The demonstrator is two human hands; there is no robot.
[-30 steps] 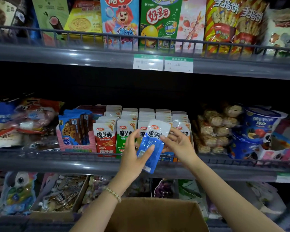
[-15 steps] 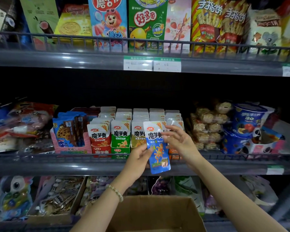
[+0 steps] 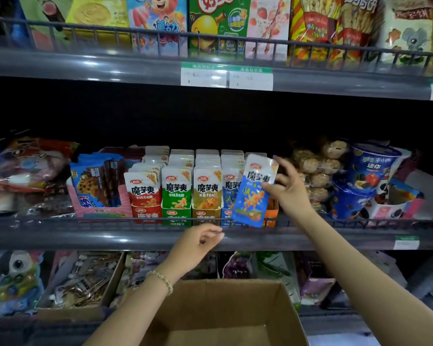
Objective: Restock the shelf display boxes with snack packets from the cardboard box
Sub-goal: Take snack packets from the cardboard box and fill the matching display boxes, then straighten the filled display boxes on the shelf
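The place was a shop aisle, in front of a dark grey shelving unit. The middle shelf point(image 3: 85, 236) had a low wire rail point(image 3: 60, 219) along its front edge. Behind this rail stood a row of display boxes side by side: a red one point(image 3: 145, 216), a green one point(image 3: 176, 217), a yellow one point(image 3: 206, 217), a blue one point(image 3: 227, 217) and an orange one point(image 3: 273, 209). White-topped snack packets stood upright in them, in tight rows going back. Left of the row were cookie packs point(image 3: 95, 181) in a pink tray. To the right were round snack bags point(image 3: 315, 168) and blue cups point(image 3: 370, 171). The upper shelf point(image 3: 85, 68) carried tall colourful cartons and two price labels point(image 3: 226, 77) on its front strip.

The right hand point(image 3: 289, 189) pinched a blue packet point(image 3: 253, 196) at its right edge between thumb and fingers, with the forefinger lifted free. The packet hung tilted in front of the blue and orange boxes, its lower end over the wire rail. The left hand point(image 3: 198, 245) was lower, before the shelf's front strip. Its fingers were loosely curled and held nothing, apart from the packet.

Between the packet tops and the upper shelf there was a wide dark gap. Below the hands the cardboard box point(image 3: 235, 308) stood open. Its contents could not be seen.
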